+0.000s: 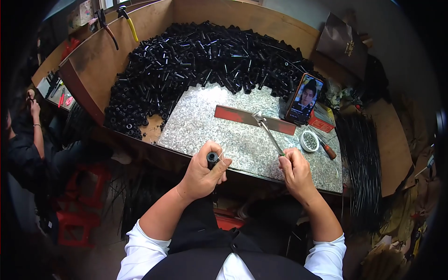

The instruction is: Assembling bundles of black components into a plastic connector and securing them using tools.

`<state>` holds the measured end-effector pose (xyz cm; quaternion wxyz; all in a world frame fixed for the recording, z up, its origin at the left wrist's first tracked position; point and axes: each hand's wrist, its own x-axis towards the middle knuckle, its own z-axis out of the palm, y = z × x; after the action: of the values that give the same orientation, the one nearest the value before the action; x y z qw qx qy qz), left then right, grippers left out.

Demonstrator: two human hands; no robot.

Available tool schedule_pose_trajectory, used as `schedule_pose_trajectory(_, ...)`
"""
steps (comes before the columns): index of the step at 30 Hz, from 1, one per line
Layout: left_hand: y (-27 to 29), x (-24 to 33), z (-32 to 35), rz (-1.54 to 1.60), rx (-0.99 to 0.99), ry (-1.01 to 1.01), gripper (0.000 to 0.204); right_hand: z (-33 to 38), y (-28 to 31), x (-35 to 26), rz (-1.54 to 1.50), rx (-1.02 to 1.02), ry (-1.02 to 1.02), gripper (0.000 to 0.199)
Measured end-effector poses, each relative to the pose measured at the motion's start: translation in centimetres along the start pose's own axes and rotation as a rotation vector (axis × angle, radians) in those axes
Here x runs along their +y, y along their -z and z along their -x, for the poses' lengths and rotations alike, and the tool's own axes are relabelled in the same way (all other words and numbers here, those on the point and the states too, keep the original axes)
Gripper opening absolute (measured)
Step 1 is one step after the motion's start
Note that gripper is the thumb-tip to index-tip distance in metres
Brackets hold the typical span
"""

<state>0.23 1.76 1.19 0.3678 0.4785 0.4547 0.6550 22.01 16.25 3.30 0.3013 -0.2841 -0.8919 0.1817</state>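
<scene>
My left hand [201,173] is closed around a short black hollow tube [213,157], its open end facing up, just off the table's front edge. A thin pale sliver, too small to make out, shows by the thumb. My right hand [297,173] grips a small hammer [269,135] by the end of its slim shaft. The hammer's metal head is over a long flat red-and-dark bar [235,115] lying on the mottled grey tabletop [191,122]; whether they touch, I cannot tell. Close by stands a white bowl [309,141] of small metal pieces.
Black tubular parts [210,56] heap behind the tabletop. To the right are a phone [304,99] propped upright, a red box [322,120], an orange-handled tool [329,151] and black rods [363,163]. Pliers [128,23] hang on the wooden side wall. Another person [28,158] sits far left.
</scene>
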Motion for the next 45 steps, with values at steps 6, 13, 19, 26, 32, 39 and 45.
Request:
schedule_pose_trajectory(6, -0.1, -1.7, -0.2, -0.134, 0.049, -0.076, 0.016, 0.5, 1.5, -2.2, -0.059, -0.079, 0.118, 0.031)
schedule_pose_trajectory(13, -1.0, -1.0, 0.1, -0.112, 0.020, -0.115, 0.050, 0.0, 2.3, -3.3, 0.530, 0.193, 0.397, 0.041)
schedule_pose_trajectory(19, -0.4, -1.5, 0.5, -0.162, -0.088, -0.086, 0.075, 0.6, 2.3, -2.2, 0.737, 0.279, 0.444, 0.041)
schedule_pose_trajectory(26, -2.2, -2.0, 0.7, -0.214, 0.040, -0.114, 0.067, 1.4, 1.5, -2.0, 0.706, 0.241, 0.465, 0.038)
schedule_pose_trajectory(32, -2.6, -1.9, 0.9, -0.177, 0.086, -0.043, 0.048, 1.6, 1.5, -2.3, 0.702, 0.205, 0.454, 0.028)
schedule_pose_trajectory(39, -3.1, -1.8, 1.0, -0.241, 0.183, -0.127, 0.040, 1.9, 2.2, -3.7, 0.549, 0.033, 0.335, 0.024)
schedule_pose_trajectory(45, -3.1, -2.0, 1.5, -0.113, 0.167, -0.038, 0.042, 2.7, 2.1, -3.3, 0.622, 0.166, 0.434, 0.020)
